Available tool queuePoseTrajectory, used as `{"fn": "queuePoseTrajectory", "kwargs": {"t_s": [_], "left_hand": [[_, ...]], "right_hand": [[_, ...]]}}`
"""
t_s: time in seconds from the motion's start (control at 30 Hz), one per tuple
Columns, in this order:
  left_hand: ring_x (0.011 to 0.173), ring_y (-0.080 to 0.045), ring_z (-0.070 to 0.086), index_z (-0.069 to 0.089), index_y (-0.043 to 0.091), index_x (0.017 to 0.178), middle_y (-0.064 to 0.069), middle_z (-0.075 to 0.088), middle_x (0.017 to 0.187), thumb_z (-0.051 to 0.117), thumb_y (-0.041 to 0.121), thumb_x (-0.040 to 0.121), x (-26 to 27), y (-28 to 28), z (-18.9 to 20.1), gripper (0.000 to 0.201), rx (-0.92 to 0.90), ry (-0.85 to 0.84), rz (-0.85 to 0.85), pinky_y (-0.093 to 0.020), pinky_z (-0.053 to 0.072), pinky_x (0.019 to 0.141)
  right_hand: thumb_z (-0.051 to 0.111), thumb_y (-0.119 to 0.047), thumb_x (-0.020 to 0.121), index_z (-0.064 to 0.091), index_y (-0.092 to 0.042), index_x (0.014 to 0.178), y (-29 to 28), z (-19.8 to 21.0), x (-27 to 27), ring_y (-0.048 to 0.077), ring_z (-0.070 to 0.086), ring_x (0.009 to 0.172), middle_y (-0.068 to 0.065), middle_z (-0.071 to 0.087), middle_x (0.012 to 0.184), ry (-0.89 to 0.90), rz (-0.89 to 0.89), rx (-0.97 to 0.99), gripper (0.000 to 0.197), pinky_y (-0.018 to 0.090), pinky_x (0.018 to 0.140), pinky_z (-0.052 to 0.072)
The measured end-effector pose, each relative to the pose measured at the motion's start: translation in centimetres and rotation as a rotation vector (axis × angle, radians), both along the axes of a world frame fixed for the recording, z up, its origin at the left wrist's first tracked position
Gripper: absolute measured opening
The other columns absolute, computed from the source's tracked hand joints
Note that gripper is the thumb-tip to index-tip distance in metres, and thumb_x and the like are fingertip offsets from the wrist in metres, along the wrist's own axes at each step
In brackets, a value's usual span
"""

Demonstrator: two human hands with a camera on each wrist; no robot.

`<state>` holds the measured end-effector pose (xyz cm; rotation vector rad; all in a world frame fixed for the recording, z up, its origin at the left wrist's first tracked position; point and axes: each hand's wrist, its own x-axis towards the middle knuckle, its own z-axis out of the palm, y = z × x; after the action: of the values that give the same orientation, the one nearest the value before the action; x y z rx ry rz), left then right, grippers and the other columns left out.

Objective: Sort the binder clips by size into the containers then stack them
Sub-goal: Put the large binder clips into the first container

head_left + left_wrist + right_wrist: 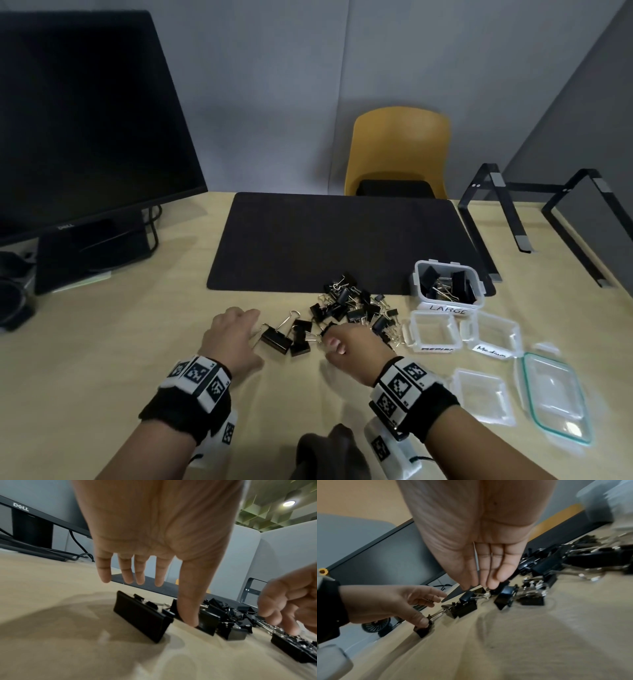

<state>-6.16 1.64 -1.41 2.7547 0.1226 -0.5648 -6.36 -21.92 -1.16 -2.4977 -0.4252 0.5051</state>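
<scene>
A pale wooden table (137,342) is carrying a black mat (342,240), a monitor (85,113) on its stand, a black metal stand (493,212), a heap of binder clips (352,305), two big clips (286,337) beside it, three clear containers (432,331), one holding large clips, and two loose lids (555,394).

The head view is dim and evenly lit, with dark corners and lines bowed at the edges. A round ceiling lamp (289,503) glows in the left wrist view, probably the main source. Soft, broad shadows fall on the bench (42,615) under the left hand (159,534). Both wrist views are strongly distorted; the binder clips (573,558) smear with motion blur toward the right wrist view's edge.
</scene>
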Motion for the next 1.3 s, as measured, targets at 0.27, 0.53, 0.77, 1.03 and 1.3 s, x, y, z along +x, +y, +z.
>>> {"fn": "queuePoseTrajectory", "kwargs": {"t_s": [0.27,0.53,0.77,1.03,1.3], "left_hand": [[0.116,-0.024,0.042,0.038,0.023,0.129,-0.004,0.036,0.125,0.082,0.034,0.061,-0.4,1.8,-0.8,0.082,0.016,0.108,0.105,-0.034,0.046,0.094],[0.103,-0.021,0.050,0.047,0.018,0.117,-0.003,0.048,0.113,0.076,0.029,0.065,0.3,1.9,-0.9,0.060,-0.017,0.071,0.096,-0.030,0.047,0.082],[0.104,-0.021,0.048,0.052,0.021,0.115,-0.001,0.049,0.111,0.073,0.028,0.067,0.4,2.2,-0.4,0.053,-0.114,-0.056,0.124,-0.029,0.045,0.086],[0.102,-0.017,0.051,0.052,0.016,0.121,0.000,0.047,0.114,0.072,0.020,0.071,1.6,0.1,2.0,0.054,-0.300,-0.193,0.172,-0.023,0.040,0.087],[0.101,-0.011,0.050,0.052,0.021,0.119,0.004,0.050,0.113,0.074,0.027,0.072,2.8,-5.0,4.3,0.053,-0.425,-0.255,0.094,-0.021,0.037,0.087]], "right_hand": [[0.057,-0.023,0.085,0.059,-0.015,0.116,4.9,-0.6,1.0,0.023,0.048,0.112,0.005,0.054,0.114,-0.076,0.081,-0.052,0.031,0.033,0.096,0.040],[0.057,-0.043,0.083,0.058,-0.019,0.118,7.5,-1.1,1.7,0.025,0.040,0.110,0.003,0.049,0.117,-0.175,0.117,-0.309,0.042,0.039,0.095,0.035],[0.059,-0.036,0.078,0.061,-0.025,0.110,7.2,-0.8,2.3,0.021,0.037,0.109,-0.002,0.048,0.112,-0.117,-0.012,-0.205,0.034,0.036,0.097,0.030],[0.068,-0.018,0.078,0.064,-0.025,0.107,4.3,1.3,3.3,0.015,0.051,0.102,-0.001,0.050,0.115,0.062,-0.180,0.183,0.030,0.022,0.087,0.043],[0.070,-0.022,0.077,0.068,-0.031,0.101,-2.6,3.6,3.9,0.005,0.064,0.085,-0.014,0.069,0.090,-0.022,-0.385,0.218,0.026,0.020,0.082,0.049]]}}
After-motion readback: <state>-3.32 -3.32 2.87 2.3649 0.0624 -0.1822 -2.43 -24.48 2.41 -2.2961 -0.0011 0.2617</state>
